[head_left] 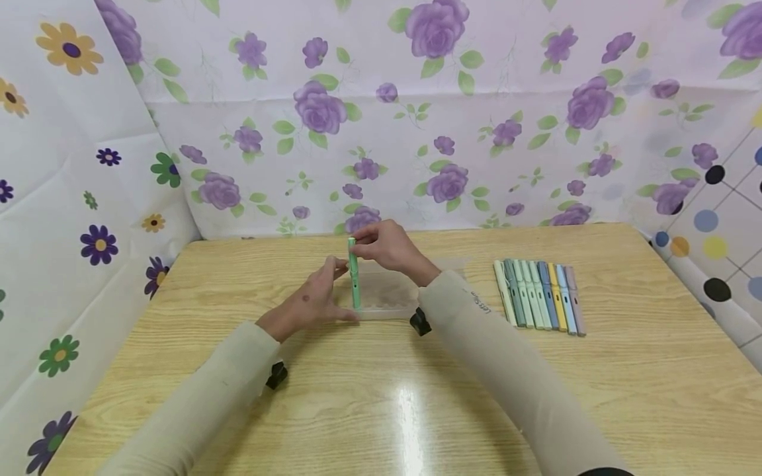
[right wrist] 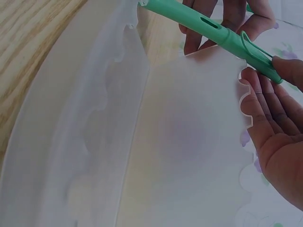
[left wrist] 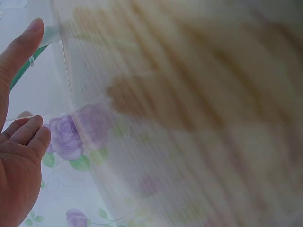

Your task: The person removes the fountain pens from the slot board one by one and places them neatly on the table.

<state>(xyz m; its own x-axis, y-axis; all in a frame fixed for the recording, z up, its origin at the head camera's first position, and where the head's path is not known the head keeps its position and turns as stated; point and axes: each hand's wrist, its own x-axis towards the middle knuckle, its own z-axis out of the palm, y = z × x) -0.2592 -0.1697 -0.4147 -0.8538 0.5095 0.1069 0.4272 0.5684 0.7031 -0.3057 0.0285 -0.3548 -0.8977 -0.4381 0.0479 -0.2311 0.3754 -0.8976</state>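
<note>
A translucent plastic pen tray (head_left: 381, 315) with scalloped notches along its sides stands on the table. A green pen (head_left: 355, 287) with a clip lies across its left end. My right hand (head_left: 391, 246) pinches the pen's clip end, at the far side of the tray, between thumb and fingers. In the right wrist view, the pen's other end reaches the opposite notched wall. My left hand (head_left: 313, 295) holds the tray's left end, thumb at the near wall and fingers at the far one. Left-hand fingers (right wrist: 234, 19) show beyond the pen in the right wrist view.
To the right, several pens (head_left: 538, 294) in green, blue, yellow and purple lie side by side on the wooden table (head_left: 357, 410). Flowered sheets (head_left: 369, 119) hang behind and at the left; a dotted sheet (head_left: 717, 248) is at the right.
</note>
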